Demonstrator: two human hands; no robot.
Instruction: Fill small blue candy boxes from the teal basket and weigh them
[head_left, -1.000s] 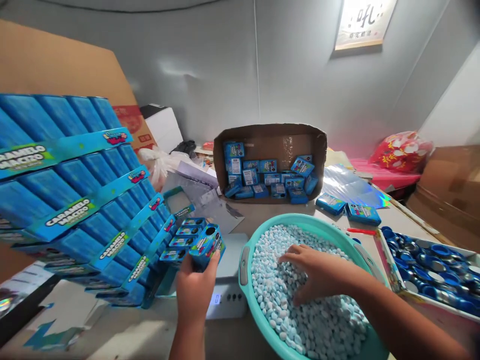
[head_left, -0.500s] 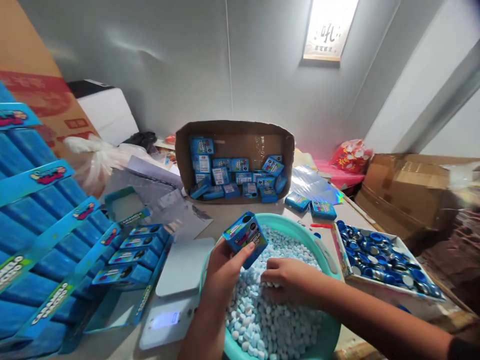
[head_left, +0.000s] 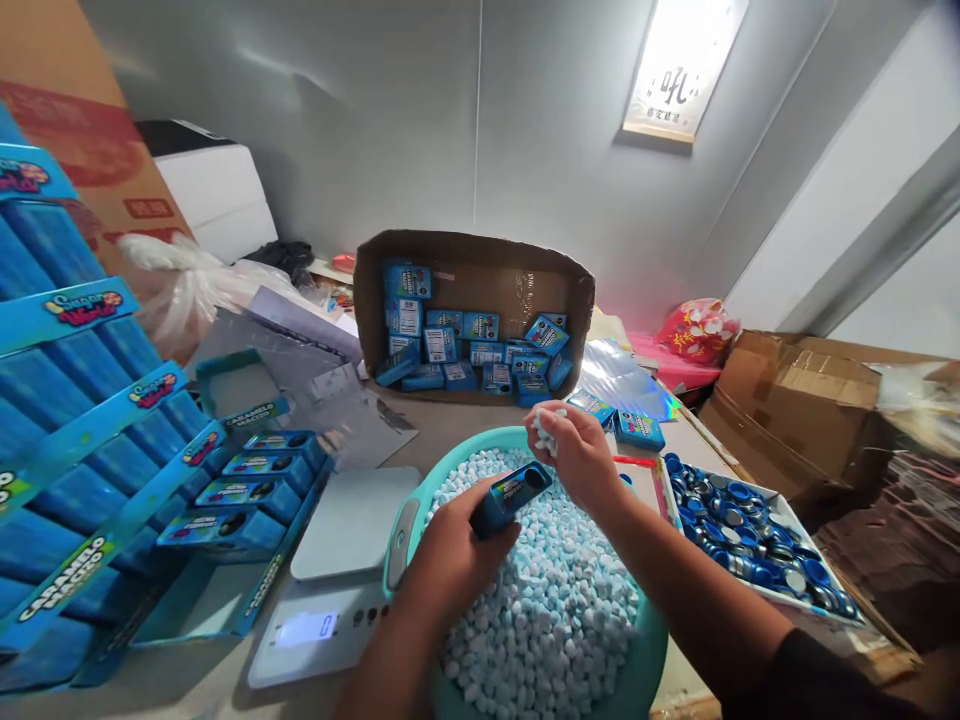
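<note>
My left hand point(head_left: 463, 545) is closed round a small blue candy box point(head_left: 504, 505), held tilted over the basin with its top, which has a dark round hole, turned up. Just above and to the right of that box, my right hand point(head_left: 574, 450) is closed on a clump of pale candies point(head_left: 546, 430) showing at the fingertips. Below both hands is the turquoise basin point(head_left: 402, 530), filled with white and light blue candies point(head_left: 555, 610).
A digital scale point(head_left: 352, 530) lies left of the basin, beside display trays of blue boxes point(head_left: 90, 440). An open carton point(head_left: 480, 260) with several blue boxes stands behind. At right is a tray of blue and silver caps point(head_left: 750, 530).
My right hand has come up out of the basin with candies, toward the box. My left hand has lowered the box and tipped its top toward the right hand.
</note>
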